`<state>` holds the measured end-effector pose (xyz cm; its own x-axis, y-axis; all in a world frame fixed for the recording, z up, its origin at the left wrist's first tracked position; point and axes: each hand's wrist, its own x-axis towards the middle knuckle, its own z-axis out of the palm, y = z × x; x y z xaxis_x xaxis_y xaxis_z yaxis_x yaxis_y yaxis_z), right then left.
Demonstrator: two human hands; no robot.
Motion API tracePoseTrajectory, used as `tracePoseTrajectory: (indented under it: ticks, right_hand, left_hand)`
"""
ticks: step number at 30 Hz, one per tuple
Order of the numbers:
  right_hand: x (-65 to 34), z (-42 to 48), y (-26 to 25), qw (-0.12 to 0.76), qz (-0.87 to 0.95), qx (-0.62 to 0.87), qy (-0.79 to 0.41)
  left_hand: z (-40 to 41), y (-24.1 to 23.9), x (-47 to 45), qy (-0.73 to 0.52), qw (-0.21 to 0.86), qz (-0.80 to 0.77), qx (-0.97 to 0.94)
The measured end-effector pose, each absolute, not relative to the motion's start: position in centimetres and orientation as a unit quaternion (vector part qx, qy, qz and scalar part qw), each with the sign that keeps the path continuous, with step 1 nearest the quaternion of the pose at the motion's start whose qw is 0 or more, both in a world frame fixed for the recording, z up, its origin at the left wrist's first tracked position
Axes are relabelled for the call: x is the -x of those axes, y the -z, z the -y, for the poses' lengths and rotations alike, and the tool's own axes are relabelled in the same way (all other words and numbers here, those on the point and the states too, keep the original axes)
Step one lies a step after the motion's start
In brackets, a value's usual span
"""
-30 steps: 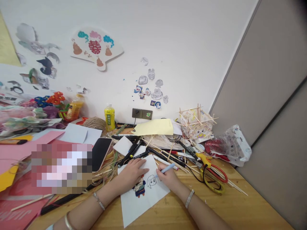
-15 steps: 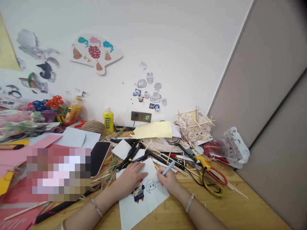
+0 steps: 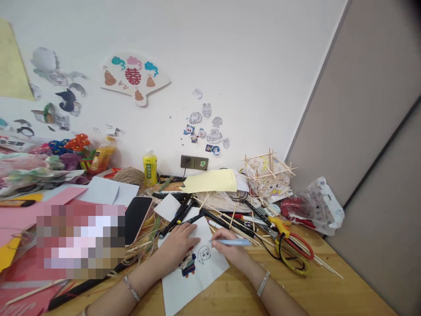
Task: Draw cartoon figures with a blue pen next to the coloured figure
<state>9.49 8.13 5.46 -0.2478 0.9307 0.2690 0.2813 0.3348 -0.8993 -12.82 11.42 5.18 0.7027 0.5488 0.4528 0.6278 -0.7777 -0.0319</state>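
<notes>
A white sheet of paper lies at an angle on the wooden table in front of me. It bears a coloured cartoon figure and, to the right, a black outline drawing of a head. My left hand rests flat on the sheet with fingers spread, covering the top of the coloured figure. My right hand is closed around a light blue pen. Its tip is close to the upper right of the outlined head, and the pen lies nearly level, pointing left.
Black markers and wooden sticks are strewn behind the paper. Scissors with a red-and-yellow handle lie to the right. A phone sits left of the paper, near twine. A yellow bottle stands by the wall.
The pen has swung from slanting upward to nearly level, its back end now pointing right. My left hand stays on the paper. The whole view has shifted slightly.
</notes>
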Motion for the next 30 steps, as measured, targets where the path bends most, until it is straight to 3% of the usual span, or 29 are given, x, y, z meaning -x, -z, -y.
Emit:
tracePoseTrajectory:
  ticks: [30]
  right_hand:
    - [-9.5, -8.2, -4.7, 0.365, 0.747, 0.457, -0.316]
  left_hand:
    - [-11.3, -5.4, 12.8, 0.189, 0.081, 0.318, 0.925]
